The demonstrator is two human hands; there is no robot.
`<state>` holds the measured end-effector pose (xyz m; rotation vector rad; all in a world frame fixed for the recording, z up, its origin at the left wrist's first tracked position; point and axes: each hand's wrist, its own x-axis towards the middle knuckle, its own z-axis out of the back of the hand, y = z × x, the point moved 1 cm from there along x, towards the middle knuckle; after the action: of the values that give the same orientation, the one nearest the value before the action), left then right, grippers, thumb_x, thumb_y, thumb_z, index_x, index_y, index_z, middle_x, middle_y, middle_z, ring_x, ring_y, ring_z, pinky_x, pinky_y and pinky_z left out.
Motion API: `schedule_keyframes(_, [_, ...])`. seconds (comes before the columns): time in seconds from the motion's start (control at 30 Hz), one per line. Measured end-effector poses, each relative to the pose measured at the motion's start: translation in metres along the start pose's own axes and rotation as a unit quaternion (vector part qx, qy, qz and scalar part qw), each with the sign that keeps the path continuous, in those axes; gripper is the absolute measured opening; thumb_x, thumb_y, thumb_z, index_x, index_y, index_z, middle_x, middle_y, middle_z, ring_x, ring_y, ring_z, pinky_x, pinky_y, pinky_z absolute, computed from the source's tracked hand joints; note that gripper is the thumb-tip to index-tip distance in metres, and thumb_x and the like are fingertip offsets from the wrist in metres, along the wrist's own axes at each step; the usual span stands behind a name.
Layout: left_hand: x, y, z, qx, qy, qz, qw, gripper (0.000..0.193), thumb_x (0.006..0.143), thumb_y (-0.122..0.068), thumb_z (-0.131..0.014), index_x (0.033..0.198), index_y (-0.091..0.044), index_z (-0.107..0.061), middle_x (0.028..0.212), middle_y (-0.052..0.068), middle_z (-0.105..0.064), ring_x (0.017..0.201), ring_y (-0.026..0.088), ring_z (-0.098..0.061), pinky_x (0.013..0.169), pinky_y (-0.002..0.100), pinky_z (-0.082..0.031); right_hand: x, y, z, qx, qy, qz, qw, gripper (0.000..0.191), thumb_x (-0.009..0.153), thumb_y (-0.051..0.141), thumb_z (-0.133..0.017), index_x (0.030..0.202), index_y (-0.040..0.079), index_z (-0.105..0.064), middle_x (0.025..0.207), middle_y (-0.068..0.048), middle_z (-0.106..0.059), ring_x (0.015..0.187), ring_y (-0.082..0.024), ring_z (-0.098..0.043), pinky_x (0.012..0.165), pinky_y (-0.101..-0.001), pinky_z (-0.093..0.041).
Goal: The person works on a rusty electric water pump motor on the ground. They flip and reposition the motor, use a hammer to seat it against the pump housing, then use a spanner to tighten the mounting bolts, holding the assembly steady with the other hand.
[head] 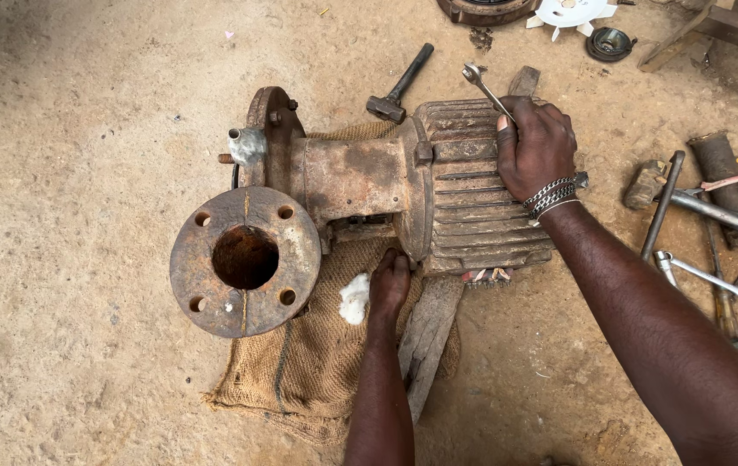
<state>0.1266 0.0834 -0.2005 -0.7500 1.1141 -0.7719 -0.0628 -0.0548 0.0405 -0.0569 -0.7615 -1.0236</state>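
A rusty pump with a finned motor body (pixel 472 203) lies on a burlap sack (pixel 308 362) on the dirt floor. Its round flange (pixel 244 259) with a centre hole faces up at the left. My left hand (pixel 389 285) reaches under the pump's middle, fingers against the housing beside a white rag (pixel 354 298). My right hand (pixel 534 147) rests on the finned motor end and grips a metal spanner (pixel 483 85), whose open jaw points up and to the left. A beaded bracelet sits on my right wrist.
A small hammer (pixel 399 86) lies behind the pump. A wooden plank (pixel 427 332) sits under the motor. At the right lie several spanners (pixel 705 276), a metal bar (pixel 662 207) and a pipe. A white fan wheel (pixel 571 13) and a round cover are at the top.
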Motion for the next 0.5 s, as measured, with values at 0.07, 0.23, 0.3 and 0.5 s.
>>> schedule_keyframes(0.07, [0.001,-0.002,0.001,-0.016,0.013,0.01,1.0,0.055,0.1,-0.053,-0.037,0.118,-0.015,-0.072,0.111,0.013,-0.076,0.104,0.03,-0.071,0.094,0.047,-0.054,0.0,0.0,0.0,0.004,0.002,-0.004,1.0,0.017,0.109,0.015,-0.06,0.122,0.007,-0.067,0.082,-0.011,-0.068,0.086,-0.031,-0.065,0.091,-0.049,-0.047])
schedule_keyframes(0.23, [-0.002,-0.008,0.004,0.082,-0.007,0.051,0.995,0.066,0.101,-0.062,-0.034,0.114,-0.017,-0.081,0.113,0.013,-0.081,0.106,0.03,-0.073,0.097,0.047,-0.054,0.0,0.001,0.001,-0.003,-0.009,0.011,1.0,0.016,0.11,0.015,-0.06,0.122,0.008,-0.068,0.085,-0.011,-0.068,0.088,-0.031,-0.065,0.092,-0.0487,-0.047])
schedule_keyframes(0.3, [-0.005,-0.009,0.005,0.08,-0.029,0.027,0.996,0.062,0.1,-0.06,-0.033,0.127,-0.017,-0.069,0.122,0.014,-0.072,0.112,0.034,-0.065,0.099,0.051,-0.048,0.0,0.0,0.001,-0.004,-0.009,0.013,1.0,0.016,0.11,0.015,-0.06,0.122,0.008,-0.068,0.086,-0.011,-0.068,0.088,-0.031,-0.065,0.092,-0.0489,-0.047])
schedule_keyframes(0.5, [-0.008,-0.004,0.005,0.006,-0.016,0.014,1.0,0.059,0.099,-0.053,-0.039,0.135,-0.014,-0.065,0.128,0.016,-0.072,0.116,0.033,-0.068,0.1,0.048,-0.051,-0.001,-0.002,-0.001,-0.005,-0.01,0.017,1.0,0.016,0.11,0.015,-0.06,0.122,0.008,-0.067,0.089,-0.011,-0.07,0.089,-0.031,-0.065,0.093,-0.0489,-0.047])
